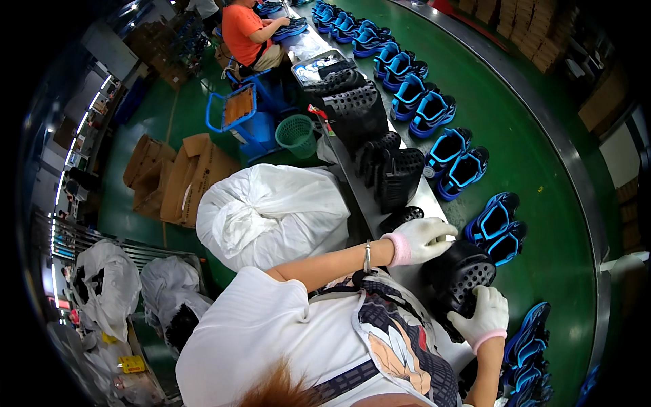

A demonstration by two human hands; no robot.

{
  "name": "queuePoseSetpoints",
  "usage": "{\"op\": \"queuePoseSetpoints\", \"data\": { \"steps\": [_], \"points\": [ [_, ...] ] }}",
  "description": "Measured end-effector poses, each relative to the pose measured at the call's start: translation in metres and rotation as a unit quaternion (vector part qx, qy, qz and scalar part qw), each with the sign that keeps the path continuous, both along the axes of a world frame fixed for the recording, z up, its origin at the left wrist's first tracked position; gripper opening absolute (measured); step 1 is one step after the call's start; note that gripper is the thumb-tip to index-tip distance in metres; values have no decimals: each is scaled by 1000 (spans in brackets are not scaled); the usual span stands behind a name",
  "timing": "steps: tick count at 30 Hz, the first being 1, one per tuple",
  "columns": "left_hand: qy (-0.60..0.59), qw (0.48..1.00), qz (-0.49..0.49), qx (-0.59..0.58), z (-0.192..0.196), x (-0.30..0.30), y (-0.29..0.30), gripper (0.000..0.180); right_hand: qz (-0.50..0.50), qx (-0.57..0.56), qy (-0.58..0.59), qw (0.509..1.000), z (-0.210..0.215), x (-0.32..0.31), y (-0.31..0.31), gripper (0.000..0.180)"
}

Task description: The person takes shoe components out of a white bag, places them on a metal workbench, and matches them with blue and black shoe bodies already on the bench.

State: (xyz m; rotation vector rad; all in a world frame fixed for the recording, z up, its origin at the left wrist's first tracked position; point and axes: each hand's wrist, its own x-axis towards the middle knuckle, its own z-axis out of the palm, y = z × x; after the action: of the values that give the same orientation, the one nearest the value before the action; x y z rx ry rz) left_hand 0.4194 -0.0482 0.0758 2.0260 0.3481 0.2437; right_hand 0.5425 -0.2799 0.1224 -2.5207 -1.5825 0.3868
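Observation:
Both my hands wear white gloves with pink cuffs. Between them is a black clog-shaped piece (468,275) with rows of round holes, over the bench by my body. My right hand (484,315) grips its near end, thumb and fingers bent around the edge. Curled fingers of my left hand (426,241) press against its far side; part of that contact is hidden. Another holed black piece (404,216) lies just beyond my left hand. Further along the bench stand stacked black holed pieces (400,178).
Blue-and-black shoes (464,161) stand in pairs on the green conveyor (536,169), which has a metal rim. A large white sack (271,210) sits left of the bench. Beyond are cardboard boxes (196,176), a green basket (296,133), a blue chair (234,112) and a seated person in orange (243,32).

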Motion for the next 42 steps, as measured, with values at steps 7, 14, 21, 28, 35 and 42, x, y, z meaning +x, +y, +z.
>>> {"op": "queuePoseSetpoints", "data": {
  "steps": [7,14,21,28,35,42],
  "points": [
    [117,802,-159,-565,-2,38,-13,54,4,149,50,988,50,-18,13,62],
    [62,681,-65,-727,-7,65,-5,44,-197,163,323,911,40,0,32,62],
    [-92,796,51,-597,-1,92,1,21,-242,73,313,916,14,22,75,62],
    [-27,810,87,-579,-34,144,16,27,-275,60,272,920,-11,66,93,59],
    [83,988,-127,-3,-106,170,38,48,-288,-116,211,927,-51,136,97,60],
    [43,956,-278,79,-149,197,42,37,-292,-245,190,905,-80,193,120,61]
  ]
}}
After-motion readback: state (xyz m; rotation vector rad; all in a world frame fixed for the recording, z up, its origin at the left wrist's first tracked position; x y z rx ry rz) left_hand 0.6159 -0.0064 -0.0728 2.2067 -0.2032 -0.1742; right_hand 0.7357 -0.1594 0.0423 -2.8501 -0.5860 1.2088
